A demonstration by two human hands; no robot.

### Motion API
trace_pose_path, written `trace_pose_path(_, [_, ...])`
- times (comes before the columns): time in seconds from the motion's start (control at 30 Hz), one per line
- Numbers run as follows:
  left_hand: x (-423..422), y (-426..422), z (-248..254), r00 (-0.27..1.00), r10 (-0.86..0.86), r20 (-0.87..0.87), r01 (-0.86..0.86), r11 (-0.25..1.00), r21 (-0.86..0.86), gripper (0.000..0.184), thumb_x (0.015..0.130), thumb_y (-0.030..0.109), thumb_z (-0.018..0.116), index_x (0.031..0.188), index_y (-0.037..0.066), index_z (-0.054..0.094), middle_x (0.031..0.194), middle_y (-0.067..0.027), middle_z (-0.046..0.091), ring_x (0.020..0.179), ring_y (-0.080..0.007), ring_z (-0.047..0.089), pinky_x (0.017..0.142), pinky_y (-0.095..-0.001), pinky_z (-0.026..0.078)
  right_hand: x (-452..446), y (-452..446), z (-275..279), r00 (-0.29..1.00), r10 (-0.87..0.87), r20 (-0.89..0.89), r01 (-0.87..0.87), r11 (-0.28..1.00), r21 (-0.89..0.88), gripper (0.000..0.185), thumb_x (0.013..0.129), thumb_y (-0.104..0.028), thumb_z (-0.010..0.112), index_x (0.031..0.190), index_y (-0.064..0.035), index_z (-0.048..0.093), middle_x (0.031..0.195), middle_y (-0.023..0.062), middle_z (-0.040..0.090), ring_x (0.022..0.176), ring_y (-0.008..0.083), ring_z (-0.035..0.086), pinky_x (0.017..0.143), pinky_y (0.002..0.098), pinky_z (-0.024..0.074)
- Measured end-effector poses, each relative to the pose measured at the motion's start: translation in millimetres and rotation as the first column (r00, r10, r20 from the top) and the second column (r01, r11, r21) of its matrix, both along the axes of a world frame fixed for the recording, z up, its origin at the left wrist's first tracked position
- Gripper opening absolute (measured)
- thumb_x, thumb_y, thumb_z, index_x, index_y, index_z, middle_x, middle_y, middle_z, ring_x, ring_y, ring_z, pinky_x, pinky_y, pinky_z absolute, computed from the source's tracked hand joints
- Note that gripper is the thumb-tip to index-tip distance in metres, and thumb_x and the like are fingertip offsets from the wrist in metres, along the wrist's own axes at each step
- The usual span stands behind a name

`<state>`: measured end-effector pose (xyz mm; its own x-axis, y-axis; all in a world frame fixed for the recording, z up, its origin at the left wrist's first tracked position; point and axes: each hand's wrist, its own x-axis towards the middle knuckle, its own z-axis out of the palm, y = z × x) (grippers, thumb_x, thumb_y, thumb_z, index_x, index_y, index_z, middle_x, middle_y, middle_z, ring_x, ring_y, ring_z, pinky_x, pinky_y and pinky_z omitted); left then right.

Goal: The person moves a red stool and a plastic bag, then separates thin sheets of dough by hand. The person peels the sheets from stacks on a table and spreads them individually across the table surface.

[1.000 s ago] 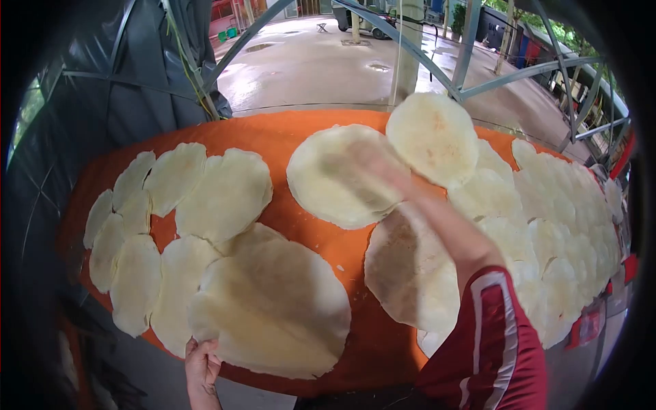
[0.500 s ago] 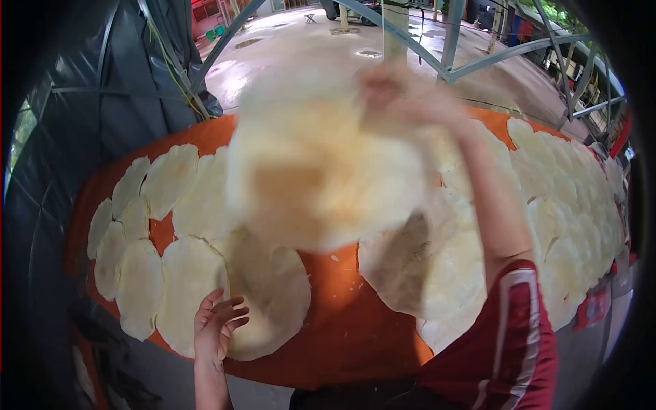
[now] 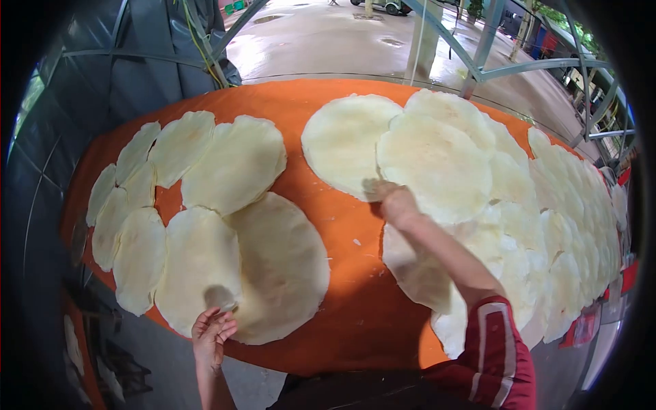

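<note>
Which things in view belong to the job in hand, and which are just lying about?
Job:
thin round sheets, many overlapping
orange surface beneath them
right hand, at sheet edges near the middle
left hand, by a sheet's near edge

Just about:
dark tarp
metal bars
vehicle, cut off by the frame
green objects, too small to identify

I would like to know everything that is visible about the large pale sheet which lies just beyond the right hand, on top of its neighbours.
The large pale sheet is thin, roughly round and cream-yellow, with a slightly uneven edge and faint mottling. Its material looks like dough. It lies flat and unfolded, overlapping the left neighbouring sheet and the sheet behind it. The right hand is at its near-left edge; whether the fingers touch it is unclear.
</note>
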<state>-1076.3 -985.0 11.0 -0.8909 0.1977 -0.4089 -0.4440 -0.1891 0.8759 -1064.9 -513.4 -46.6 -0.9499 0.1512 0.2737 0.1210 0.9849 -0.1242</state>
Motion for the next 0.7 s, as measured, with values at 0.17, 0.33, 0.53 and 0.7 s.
trace_pose_path(0.17, [-15, -20, -10, 0.999, -0.046, -0.016, 0.046, 0.999, 0.017, 0.024, 0.077, -0.001, 0.052, 0.101, -0.003, 0.048, 0.089, -0.0169, 0.059, 0.070, -0.0200, 0.061, 0.061, -0.0280, 0.053, -61, -31, -39, 0.962, -0.009, -0.273, 0.136, 0.883, 0.449, 0.049, 0.069, -0.012, 0.053, 0.116, -0.0053, 0.043, 0.103, 0.0142, 0.054, 0.092, 0.0239, 0.053, 0.078, 0.0400, 0.0419])
trace_pose_path(0.33, [-34, -48, -12, 0.992, -0.126, -0.008, 0.126, 0.992, 0.007, 0.028, 0.079, 0.004, 0.053, 0.105, -0.003, 0.045, 0.093, -0.0169, 0.057, 0.077, -0.0215, 0.060, 0.068, -0.0303, 0.051, -108, -13, 25, 0.969, -0.133, 0.206, 0.088, 0.972, 0.217, 0.016, 0.065, -0.007, 0.052, 0.080, -0.0033, 0.054, 0.068, 0.0183, 0.058, 0.065, 0.0330, 0.058, 0.063, 0.0401, 0.0462])
trace_pose_path(0.53, [-81, -5, -16, 0.916, -0.391, 0.088, 0.337, 0.869, 0.362, 0.043, 0.082, 0.015, 0.054, 0.117, -0.002, 0.034, 0.113, -0.0190, 0.044, 0.102, -0.0304, 0.049, 0.083, -0.0408, 0.045, -94, -177, 141, 0.905, 0.178, 0.387, -0.227, 0.970, 0.084, 0.018, 0.066, -0.005, 0.054, 0.082, 0.0009, 0.055, 0.071, 0.0200, 0.058, 0.072, 0.0314, 0.058, 0.062, 0.0390, 0.0464])
trace_pose_path(0.7, [-112, 57, -45, 0.871, -0.468, 0.151, 0.364, 0.821, 0.440, 0.068, 0.078, 0.012, 0.061, 0.129, 0.000, 0.017, 0.120, -0.0136, 0.038, 0.111, -0.0240, 0.041, 0.085, -0.0376, 0.042, -59, -232, 73, 0.795, 0.455, 0.400, -0.220, 0.832, -0.510, 0.063, 0.071, -0.016, 0.064, 0.125, -0.0021, 0.034, 0.108, 0.0219, 0.052, 0.100, 0.0269, 0.052, 0.082, 0.0318, 0.0417])
